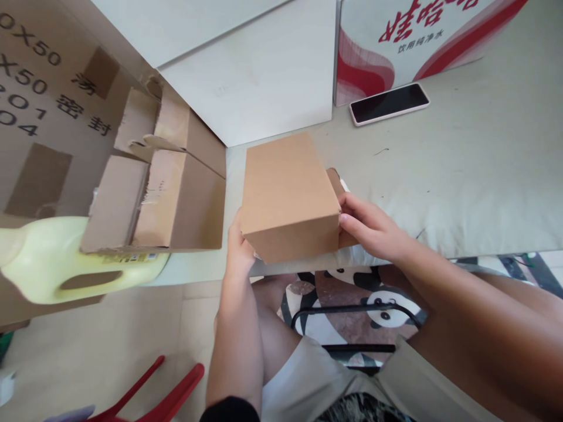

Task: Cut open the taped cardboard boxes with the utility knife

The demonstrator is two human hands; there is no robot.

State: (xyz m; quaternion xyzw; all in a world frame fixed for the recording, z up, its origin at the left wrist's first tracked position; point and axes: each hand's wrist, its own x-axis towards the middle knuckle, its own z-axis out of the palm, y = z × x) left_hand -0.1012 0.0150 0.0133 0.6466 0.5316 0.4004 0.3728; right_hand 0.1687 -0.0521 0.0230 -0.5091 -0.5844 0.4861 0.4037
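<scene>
A plain brown cardboard box [288, 187] sits in front of me at the near edge of the pale covered surface. My left hand [240, 243] grips its left side, with most of the fingers hidden behind and under the box. At the right end a flap [336, 180] sticks out, and my right hand [369, 225] pinches the cardboard there between thumb and fingers. Something white shows just behind that flap, too little of it to name.
Several cardboard boxes [197, 205] stand at left beside a pale yellow jug [48, 258]. A white box [264, 82] and a red-and-white carton [409, 41] are behind, with a phone [390, 104] lying before the carton. Red plastic legs [171, 392] show below left.
</scene>
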